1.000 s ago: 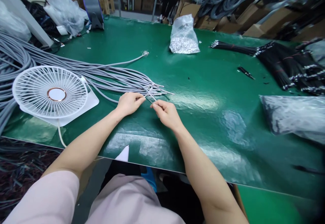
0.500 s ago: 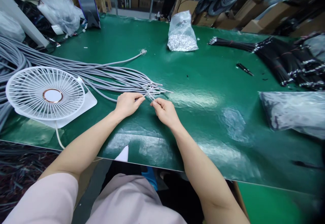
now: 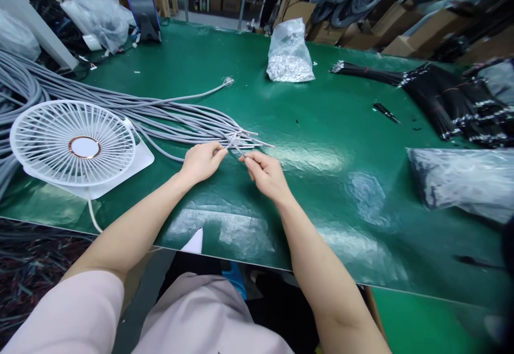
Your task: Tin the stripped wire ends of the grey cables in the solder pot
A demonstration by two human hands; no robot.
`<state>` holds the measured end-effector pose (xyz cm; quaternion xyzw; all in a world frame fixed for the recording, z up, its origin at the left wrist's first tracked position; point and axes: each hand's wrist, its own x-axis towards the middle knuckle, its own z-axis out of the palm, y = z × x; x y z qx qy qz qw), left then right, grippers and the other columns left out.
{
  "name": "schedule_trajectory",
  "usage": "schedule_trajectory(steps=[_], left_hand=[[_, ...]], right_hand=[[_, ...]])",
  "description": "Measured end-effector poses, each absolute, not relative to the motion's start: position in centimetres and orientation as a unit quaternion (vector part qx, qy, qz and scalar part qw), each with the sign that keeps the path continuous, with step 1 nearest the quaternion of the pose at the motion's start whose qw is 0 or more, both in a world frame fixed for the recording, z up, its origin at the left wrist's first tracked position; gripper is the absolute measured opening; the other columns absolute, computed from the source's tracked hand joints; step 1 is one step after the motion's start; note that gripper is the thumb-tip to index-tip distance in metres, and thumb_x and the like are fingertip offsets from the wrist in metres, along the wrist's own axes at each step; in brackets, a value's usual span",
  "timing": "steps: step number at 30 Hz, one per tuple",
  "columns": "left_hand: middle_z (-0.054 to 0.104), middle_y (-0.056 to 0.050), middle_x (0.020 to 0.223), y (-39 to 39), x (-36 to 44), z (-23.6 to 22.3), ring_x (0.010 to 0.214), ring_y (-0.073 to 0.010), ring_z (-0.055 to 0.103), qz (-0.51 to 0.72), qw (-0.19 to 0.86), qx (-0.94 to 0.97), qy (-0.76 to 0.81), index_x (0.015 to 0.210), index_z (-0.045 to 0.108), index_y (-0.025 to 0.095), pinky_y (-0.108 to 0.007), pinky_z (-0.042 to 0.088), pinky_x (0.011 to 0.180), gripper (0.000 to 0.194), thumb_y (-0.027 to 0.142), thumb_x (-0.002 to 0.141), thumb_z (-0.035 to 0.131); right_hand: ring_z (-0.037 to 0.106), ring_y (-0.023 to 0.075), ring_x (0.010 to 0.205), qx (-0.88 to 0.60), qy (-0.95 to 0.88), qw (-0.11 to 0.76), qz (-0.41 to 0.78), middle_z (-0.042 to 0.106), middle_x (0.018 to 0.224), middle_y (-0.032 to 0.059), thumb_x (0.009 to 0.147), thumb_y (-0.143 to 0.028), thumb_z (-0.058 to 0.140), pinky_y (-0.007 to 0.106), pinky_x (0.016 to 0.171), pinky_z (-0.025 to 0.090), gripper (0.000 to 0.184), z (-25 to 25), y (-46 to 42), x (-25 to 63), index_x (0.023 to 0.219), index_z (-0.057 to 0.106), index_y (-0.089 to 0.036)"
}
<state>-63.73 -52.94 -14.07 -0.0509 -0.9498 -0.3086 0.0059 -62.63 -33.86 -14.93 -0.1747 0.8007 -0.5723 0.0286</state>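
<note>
On the green workbench [image 3: 321,113], our left hand [image 3: 201,162] pinched grey cables [image 3: 180,123], our right hand [image 3: 267,176] gripped their thin wires [image 3: 236,142]; a hard tug could have snapped them.

No text, label, brand, number or sign can be read in this view. The cardboard cartons [image 3: 233,0] at the upper middle of the frame and those [image 3: 425,32] at the upper right are too small or blurred for any printing to be made out. Nothing legible can be made out on the clear plastic bag [image 3: 289,53] at the top middle of the table either.
</note>
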Motion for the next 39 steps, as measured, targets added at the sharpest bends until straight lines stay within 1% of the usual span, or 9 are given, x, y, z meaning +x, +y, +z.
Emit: schedule_trajectory(steps=[2, 4, 8, 18, 23, 26, 31, 34, 39], left_hand=[[0.063, -0.001, 0.068, -53.4, -63.7, -13.7, 0.064, -0.0153, 0.052, -0.345, 0.005, -0.059, -0.937, 0.082, 0.068, 0.017, -0.026, 0.033, 0.060, 0.034, 0.041, 0.089, 0.045], [0.058, 0.000, 0.063, -53.7, -63.7, -13.4, 0.061, -0.0136, 0.048, -0.376, -0.001, -0.080, -0.923, 0.079, 0.066, 0.016, -0.026, 0.031, 0.059, 0.035, 0.040, 0.089, 0.043], [0.054, 0.001, 0.062, -53.9, -63.7, -13.4, 0.060, -0.0127, 0.046, -0.395, -0.012, -0.112, -0.912, 0.078, 0.065, 0.015, -0.026, 0.032, 0.060, 0.036, 0.041, 0.088, 0.041], [0.062, -0.001, 0.070, -53.9, -63.6, -13.9, 0.068, -0.0157, 0.053, -0.381, -0.006, -0.113, -0.918, 0.080, 0.066, 0.016, -0.027, 0.038, 0.067, 0.038, 0.043, 0.089, 0.040], [0.067, -0.002, 0.076, -53.6, -63.4, -13.8, 0.073, -0.0170, 0.057, -0.365, -0.009, -0.124, -0.922, 0.080, 0.066, 0.017, -0.027, 0.040, 0.071, 0.036, 0.041, 0.089, 0.041], [0.068, -0.002, 0.077, -53.4, -63.2, -13.8, 0.074, -0.0178, 0.058, -0.334, -0.016, -0.134, -0.933, 0.083, 0.068, 0.019, -0.028, 0.038, 0.069, 0.035, 0.041, 0.090, 0.041], [0.069, -0.002, 0.078, -53.2, -63.1, -13.5, 0.073, -0.0182, 0.058, -0.312, -0.011, -0.128, -0.941, 0.086, 0.070, 0.021, -0.028, 0.036, 0.066, 0.031, 0.036, 0.090, 0.043], [0.069, -0.003, 0.080, -53.3, -63.1, -13.5, 0.075, -0.0189, 0.060, -0.315, 0.002, -0.123, -0.941, 0.090, 0.070, 0.021, -0.028, 0.037, 0.067, 0.032, 0.039, 0.091, 0.043], [0.071, -0.006, 0.083, -53.6, -63.8, -14.7, 0.079, -0.0213, 0.061, -0.277, -0.007, -0.047, -0.960, 0.084, 0.071, 0.020, -0.029, 0.037, 0.065, 0.035, 0.041, 0.090, 0.043]], right_hand=[[0.050, 0.0147, 0.058, -0.179, 0.831, 0.023, -0.526, 0.052, 0.057, -0.0005, 0.087, -0.033, 0.045, 0.027, 0.057, 0.038, 0.029, -15.6, -34.1, -63.0, 0.087, 0.069, -0.016], [0.054, 0.0170, 0.066, -0.179, 0.843, 0.017, -0.507, 0.057, 0.062, 0.0016, 0.087, -0.031, 0.043, 0.028, 0.061, 0.040, 0.030, -16.0, -34.4, -63.1, 0.089, 0.069, -0.017], [0.056, 0.0181, 0.070, -0.182, 0.851, 0.016, -0.493, 0.060, 0.065, 0.0025, 0.087, -0.030, 0.043, 0.028, 0.064, 0.041, 0.030, -16.1, -34.7, -63.0, 0.090, 0.070, -0.017], [0.057, 0.0175, 0.071, -0.193, 0.830, 0.004, -0.523, 0.061, 0.069, 0.0028, 0.088, -0.030, 0.044, 0.028, 0.065, 0.040, 0.028, -16.2, -34.7, -62.9, 0.087, 0.069, -0.016], [0.054, 0.0159, 0.067, -0.190, 0.821, 0.005, -0.538, 0.059, 0.068, 0.0019, 0.088, -0.031, 0.045, 0.027, 0.063, 0.039, 0.028, -16.4, -35.2, -62.9, 0.086, 0.068, -0.016], [0.051, 0.0145, 0.064, -0.186, 0.814, 0.009, -0.549, 0.056, 0.065, 0.0007, 0.087, -0.032, 0.046, 0.026, 0.060, 0.038, 0.027, -16.3, -35.5, -62.8, 0.083, 0.067, -0.016], [0.049, 0.0126, 0.061, -0.251, 0.794, 0.027, -0.553, 0.057, 0.066, 0.0003, 0.089, -0.034, 0.047, 0.026, 0.060, 0.039, 0.027, -15.2, -35.0, -62.2, 0.083, 0.067, -0.017], [0.049, 0.0115, 0.058, -0.283, 0.788, 0.008, -0.547, 0.059, 0.066, 0.0003, 0.091, -0.032, 0.048, 0.025, 0.060, 0.041, 0.026, -14.2, -35.1, -61.3, 0.082, 0.067, -0.017], [0.056, 0.0108, 0.058, -0.410, 0.738, 0.031, -0.535, 0.067, 0.072, 0.0019, 0.092, -0.030, 0.049, 0.024, 0.058, 0.044, 0.025, -12.9, -36.0, -59.2, 0.083, 0.070, -0.019]])
